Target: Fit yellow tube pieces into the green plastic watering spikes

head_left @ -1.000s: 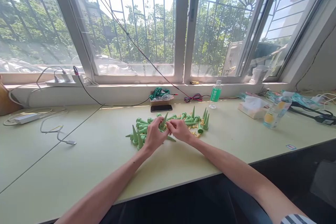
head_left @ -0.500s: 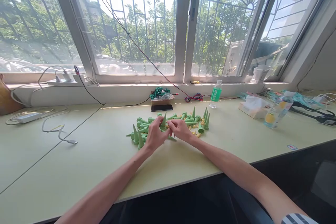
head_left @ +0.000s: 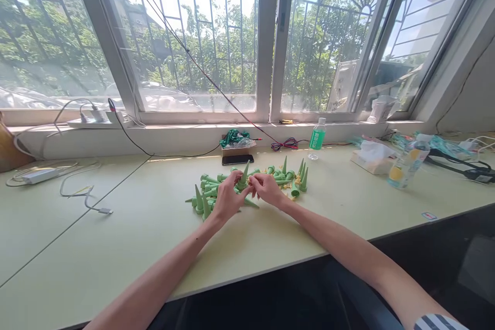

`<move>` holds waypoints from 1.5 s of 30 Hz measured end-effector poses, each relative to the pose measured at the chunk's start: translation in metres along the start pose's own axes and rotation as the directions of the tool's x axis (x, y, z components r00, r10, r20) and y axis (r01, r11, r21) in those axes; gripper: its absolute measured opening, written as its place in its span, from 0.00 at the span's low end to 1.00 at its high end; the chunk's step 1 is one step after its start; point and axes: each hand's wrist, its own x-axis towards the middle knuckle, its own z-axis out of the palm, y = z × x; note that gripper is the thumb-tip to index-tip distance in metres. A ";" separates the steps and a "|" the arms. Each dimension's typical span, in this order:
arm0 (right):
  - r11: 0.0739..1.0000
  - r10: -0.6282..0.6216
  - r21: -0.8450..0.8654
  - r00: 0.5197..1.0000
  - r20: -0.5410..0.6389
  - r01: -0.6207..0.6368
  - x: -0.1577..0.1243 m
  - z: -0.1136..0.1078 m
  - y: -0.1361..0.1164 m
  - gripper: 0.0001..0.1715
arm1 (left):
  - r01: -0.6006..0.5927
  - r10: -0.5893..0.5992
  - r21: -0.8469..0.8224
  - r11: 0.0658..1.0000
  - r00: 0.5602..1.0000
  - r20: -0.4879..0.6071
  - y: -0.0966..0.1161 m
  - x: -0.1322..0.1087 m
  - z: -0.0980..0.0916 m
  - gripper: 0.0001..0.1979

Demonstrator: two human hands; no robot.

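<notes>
My left hand [head_left: 229, 198] is closed round a green plastic spike [head_left: 245, 174], a tapered cone whose point is up and tilted a little to the right. Its lower end is partly hidden by my fingers. Fingers pinched, my right hand [head_left: 267, 190] meets the left at the spike's right side; what it pinches is too small and covered to make out. Around both hands lie several more green spikes [head_left: 198, 201], some upright, others on their sides. Small yellow plastic pieces [head_left: 285, 199] are scattered among them to the right.
Behind the pile are a black phone [head_left: 237, 160] and a small cardboard box [head_left: 235, 151]. A green-labelled bottle [head_left: 317, 139] stands back right, with a tissue box [head_left: 370, 162] and another bottle [head_left: 406, 167] farther right. A cable [head_left: 88, 201] lies at left. The table's front edge runs below my forearms.
The green spike in my left hand has tilted to the right and shows more of its length. Both hands stay close together in nearly the same place.
</notes>
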 end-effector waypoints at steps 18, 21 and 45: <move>0.993 -0.117 -0.031 0.988 -0.100 0.114 0.000 -0.010 -0.010 0.18 | 0.206 -0.211 -0.101 0.973 0.977 -0.042 0.002 0.006 -0.008 0.21; 0.990 -0.137 -0.045 0.988 -0.066 0.134 -0.001 -0.011 -0.013 0.18 | 0.285 -0.283 -0.233 0.930 0.958 0.040 0.003 0.006 -0.008 0.17; 0.987 -0.158 -0.017 0.987 -0.014 0.157 -0.001 -0.012 -0.009 0.15 | 0.404 -0.330 -0.503 0.764 0.914 0.234 0.000 0.006 -0.006 0.20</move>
